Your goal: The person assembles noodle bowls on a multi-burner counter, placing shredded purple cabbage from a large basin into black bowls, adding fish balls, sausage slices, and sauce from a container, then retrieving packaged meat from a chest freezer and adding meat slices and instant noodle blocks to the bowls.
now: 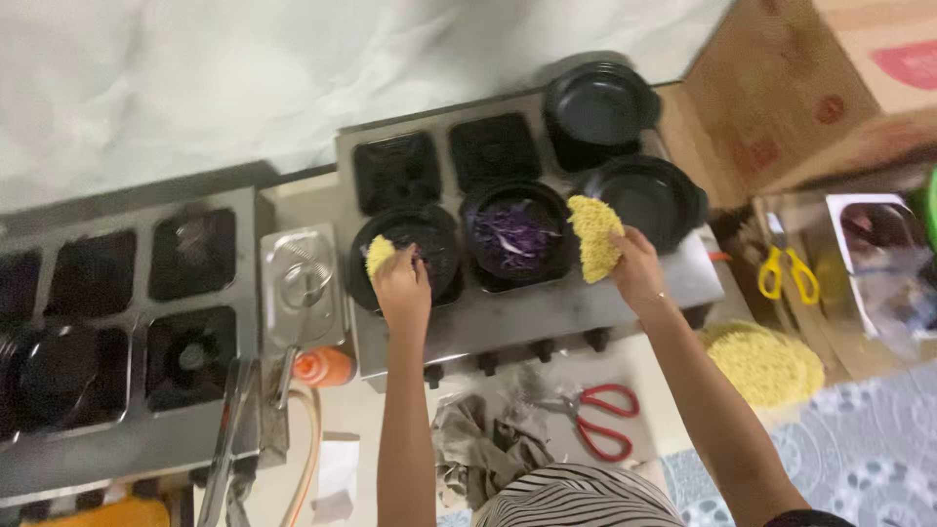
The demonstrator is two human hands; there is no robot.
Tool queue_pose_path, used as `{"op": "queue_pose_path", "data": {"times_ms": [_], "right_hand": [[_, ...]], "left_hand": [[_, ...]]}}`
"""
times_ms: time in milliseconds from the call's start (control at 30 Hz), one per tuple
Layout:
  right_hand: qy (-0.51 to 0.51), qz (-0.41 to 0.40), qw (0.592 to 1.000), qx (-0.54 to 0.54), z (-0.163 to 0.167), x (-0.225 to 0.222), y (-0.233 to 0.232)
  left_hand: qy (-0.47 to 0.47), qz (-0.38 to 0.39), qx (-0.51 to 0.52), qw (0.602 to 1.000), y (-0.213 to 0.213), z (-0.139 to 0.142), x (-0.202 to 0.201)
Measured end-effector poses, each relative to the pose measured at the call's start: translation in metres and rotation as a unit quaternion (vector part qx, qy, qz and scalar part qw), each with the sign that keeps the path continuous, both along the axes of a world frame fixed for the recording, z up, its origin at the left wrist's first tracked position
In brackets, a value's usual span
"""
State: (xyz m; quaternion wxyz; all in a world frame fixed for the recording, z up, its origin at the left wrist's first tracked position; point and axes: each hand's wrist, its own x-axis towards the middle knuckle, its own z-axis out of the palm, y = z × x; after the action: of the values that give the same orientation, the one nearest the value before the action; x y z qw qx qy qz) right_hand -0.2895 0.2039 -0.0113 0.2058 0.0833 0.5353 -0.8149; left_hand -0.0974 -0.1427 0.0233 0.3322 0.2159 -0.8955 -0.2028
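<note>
A steel cooker (508, 317) with six burner wells fills the middle of the view, standing on a pale table (625, 366). A second steel cooker (127, 429) of the same kind stands to its left, with a small lidded steel container (303, 283) between the two. A cardboard box (810, 88) sits at the upper right.

Four black pots rest on the middle cooker. One empty pot (597, 102) is at the back right and another empty pot (644, 195) at the front right. The middle front pot (515, 234) holds shredded purple cabbage (512, 234). The left front pot (405, 254) is partly covered by the left hand.

A round yellow noodle cake (766, 363) lies on the table to the right of the cooker, beside the right forearm. A crumpled grey cloth (483, 449) lies in front of the cooker, with red-handled scissors (600, 420) just beside it. Yellow-handled scissors (789, 273) lie farther right, near a clear plastic container (878, 249). An orange bottle (324, 367) lies near the lidded container.

The right hand (636, 268) is closed on a half piece of yellow noodle cake (593, 236), held upright between the cabbage pot and the front right pot. The left hand (402, 285) is closed on a smaller noodle piece (379, 254), held over the left front pot.
</note>
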Motion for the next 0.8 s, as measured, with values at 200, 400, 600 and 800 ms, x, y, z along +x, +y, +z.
{"op": "queue_pose_path", "data": {"times_ms": [200,400,600,800], "right_hand": [[-0.023,0.017,0.999,-0.026,-0.012,0.072,0.075],[-0.017,-0.044,0.999,-0.011,0.005,0.114,0.195],[0.028,-0.226,0.954,0.195,0.02,0.109,0.379],[0.074,-0.298,0.923,0.233,0.02,0.051,0.544]], "left_hand": [[-0.079,-0.229,0.294,0.924,0.179,0.012,0.016],[-0.183,-0.35,0.314,0.863,0.303,0.015,0.002],[-0.195,-0.43,0.328,0.818,0.4,0.013,-0.027],[-0.198,-0.436,0.315,0.819,0.514,-0.002,-0.08]]}}
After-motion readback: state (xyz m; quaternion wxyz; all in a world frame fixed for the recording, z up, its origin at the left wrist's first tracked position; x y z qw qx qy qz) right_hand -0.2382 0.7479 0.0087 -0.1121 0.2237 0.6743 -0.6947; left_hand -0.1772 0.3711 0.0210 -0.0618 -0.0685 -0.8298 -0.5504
